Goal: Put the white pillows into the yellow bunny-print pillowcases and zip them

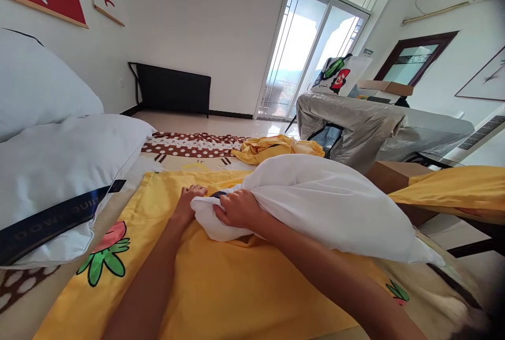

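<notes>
A white pillow (323, 198) lies slantwise over a yellow pillowcase (252, 282) spread flat on the bed and printed with radish-like pictures. My right hand (239, 208) is closed round the bunched left end of this pillow, thumb on the near side. A dark label shows just beyond the fingers. Beside the pillow's tip, my left hand (191, 200) has its fingers curled on the yellow cloth; what lies under the fingertips is partly hidden.
White pillows (59, 161) with a dark blue band are stacked at left. Crumpled yellow cloth (276, 148) lies at the bed's far edge. Beyond stands a plastic-covered table (351, 119) with a bag (339, 74) and box (384, 89). Yellow fabric (457, 187) hangs at right over a cardboard box (394, 174).
</notes>
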### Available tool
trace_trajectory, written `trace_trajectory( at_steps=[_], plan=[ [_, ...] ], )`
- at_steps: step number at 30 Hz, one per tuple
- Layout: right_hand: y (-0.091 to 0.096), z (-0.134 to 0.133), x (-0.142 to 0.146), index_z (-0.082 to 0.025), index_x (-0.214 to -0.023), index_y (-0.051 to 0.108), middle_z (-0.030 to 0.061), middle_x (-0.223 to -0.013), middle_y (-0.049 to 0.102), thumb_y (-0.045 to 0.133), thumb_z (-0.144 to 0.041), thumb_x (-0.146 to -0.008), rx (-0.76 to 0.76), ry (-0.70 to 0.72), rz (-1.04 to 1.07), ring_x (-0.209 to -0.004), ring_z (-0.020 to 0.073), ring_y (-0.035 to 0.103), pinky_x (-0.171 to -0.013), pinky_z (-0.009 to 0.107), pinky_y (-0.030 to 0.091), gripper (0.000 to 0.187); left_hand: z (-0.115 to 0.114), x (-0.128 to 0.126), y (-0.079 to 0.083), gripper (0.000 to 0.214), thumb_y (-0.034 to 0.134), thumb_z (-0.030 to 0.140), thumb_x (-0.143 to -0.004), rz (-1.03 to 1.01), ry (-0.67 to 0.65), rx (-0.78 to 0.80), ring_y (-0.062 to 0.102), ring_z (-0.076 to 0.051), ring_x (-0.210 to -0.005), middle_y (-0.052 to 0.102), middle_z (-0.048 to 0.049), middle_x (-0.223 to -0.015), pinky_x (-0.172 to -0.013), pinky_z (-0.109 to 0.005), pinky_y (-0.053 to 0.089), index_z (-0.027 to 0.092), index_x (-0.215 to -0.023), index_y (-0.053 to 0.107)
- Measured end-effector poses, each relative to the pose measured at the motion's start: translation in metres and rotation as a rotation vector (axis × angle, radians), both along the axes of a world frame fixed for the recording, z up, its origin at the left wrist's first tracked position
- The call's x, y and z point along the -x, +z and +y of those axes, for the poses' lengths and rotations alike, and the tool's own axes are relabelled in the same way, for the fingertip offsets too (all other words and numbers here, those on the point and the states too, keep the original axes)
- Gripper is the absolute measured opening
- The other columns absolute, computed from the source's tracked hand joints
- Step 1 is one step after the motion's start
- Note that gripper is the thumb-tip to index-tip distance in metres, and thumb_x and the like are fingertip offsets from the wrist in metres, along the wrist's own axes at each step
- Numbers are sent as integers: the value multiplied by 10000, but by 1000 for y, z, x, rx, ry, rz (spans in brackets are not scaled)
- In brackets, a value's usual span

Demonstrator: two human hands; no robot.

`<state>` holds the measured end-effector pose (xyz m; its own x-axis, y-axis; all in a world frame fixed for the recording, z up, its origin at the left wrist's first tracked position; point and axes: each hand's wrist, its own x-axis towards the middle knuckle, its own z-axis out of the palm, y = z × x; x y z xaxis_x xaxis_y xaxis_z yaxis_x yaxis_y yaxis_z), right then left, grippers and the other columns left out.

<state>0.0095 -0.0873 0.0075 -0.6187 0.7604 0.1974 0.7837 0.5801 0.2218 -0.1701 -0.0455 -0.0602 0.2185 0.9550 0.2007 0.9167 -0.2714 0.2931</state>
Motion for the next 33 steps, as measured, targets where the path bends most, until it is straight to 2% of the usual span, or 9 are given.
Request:
trace_trajectory(
  at_steps=[4,7,10,13,19,23,28,33],
  plan=[
    [0,-19,10,-132,-812,676,125,-750,697,375,-413,-896,51,76,-86,-676,224,651,-592,292,398,420,7,2,1,274,431,203,-823,-137,137,-71,558,-257,-1077,652,-125,-1100,-887,-358,384,166,-998,639],
    [-2,-28,16,-122,-835,691,133,-744,698,375,-405,-895,80,107,-116,-678,232,655,-590,300,412,428,10,4,4,285,398,267,-857,-269,197,-89,616,-210,-959,694,-95,-1000,-800,-284,428,166,-920,657],
    [-2,-28,19,-114,-856,703,143,-751,700,377,-408,-894,101,103,-135,-691,237,658,-611,307,430,440,10,6,8,279,425,312,-859,-377,219,-83,647,-160,-843,720,-51,-896,-715,-216,447,170,-872,665],
    [2,-17,22,-122,-862,717,146,-781,705,376,-396,-893,112,65,-155,-729,245,661,-651,326,447,438,7,6,17,250,479,311,-832,-420,260,-102,650,-146,-779,722,-44,-862,-674,-201,452,167,-898,674],
    [12,23,35,-171,-914,718,126,-884,717,404,-408,-875,159,-24,-137,-791,260,668,-669,348,469,395,-11,-8,39,154,536,252,-767,-290,273,-194,614,-173,-809,691,-39,-850,-685,-251,412,194,-736,675],
    [7,31,43,-181,-944,703,127,-887,715,442,-336,-856,175,-62,-104,-780,251,665,-657,341,470,316,-18,-19,46,192,490,246,-796,-174,272,-213,608,-202,-822,674,-59,-848,-671,-286,389,188,-726,659],
    [-7,3,41,-152,-893,690,131,-858,706,422,-249,-869,160,-20,-61,-775,230,660,-648,320,457,287,-20,-27,51,210,446,271,-830,-95,307,-224,616,-222,-821,680,-60,-870,-657,-309,382,184,-819,637],
    [-21,-32,43,-134,-824,664,110,-783,695,473,-204,-839,167,64,-58,-724,193,652,-572,281,417,205,-25,-34,53,256,415,248,-849,22,257,-274,588,-311,-936,660,-137,-939,-780,-399,374,137,-907,639]
  ],
)
